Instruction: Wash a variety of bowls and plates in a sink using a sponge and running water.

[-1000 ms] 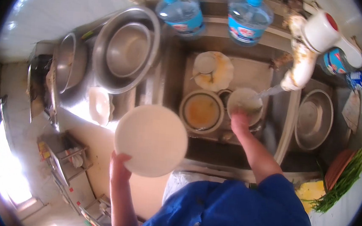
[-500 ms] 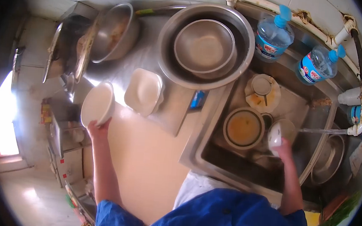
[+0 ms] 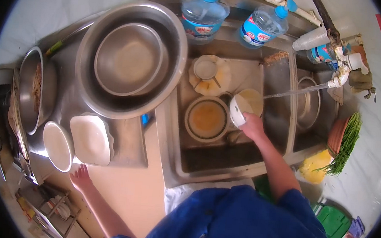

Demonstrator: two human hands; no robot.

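My right hand (image 3: 253,126) grips the edge of a small white bowl (image 3: 237,110), tilted over the sink (image 3: 233,169). Just behind that bowl, another pale bowl (image 3: 253,100) lies in the sink, near the running water (image 3: 291,91). Left of my right hand stands a round bowl (image 3: 188,119) of yellowish liquid. My left hand (image 3: 82,180) is empty, fingers stretched out, just off the counter's front edge. Closest to it are a white oval-looking bowl (image 3: 58,146) and a white square dish (image 3: 91,140) on the metal counter.
A large steel basin (image 3: 84,61) holds a smaller steel bowl (image 3: 128,60). A scalloped plate (image 3: 222,79) lies in the sink. Two blue pump bottles (image 3: 203,19) stand behind. The tap (image 3: 339,79) runs at right, beside a second basin (image 3: 308,103). Greens (image 3: 347,142) sit far right.
My left hand has let go of the white bowl, which now rests on the counter beside the square dish. The view has swung right; my right hand still holds the small bowl.
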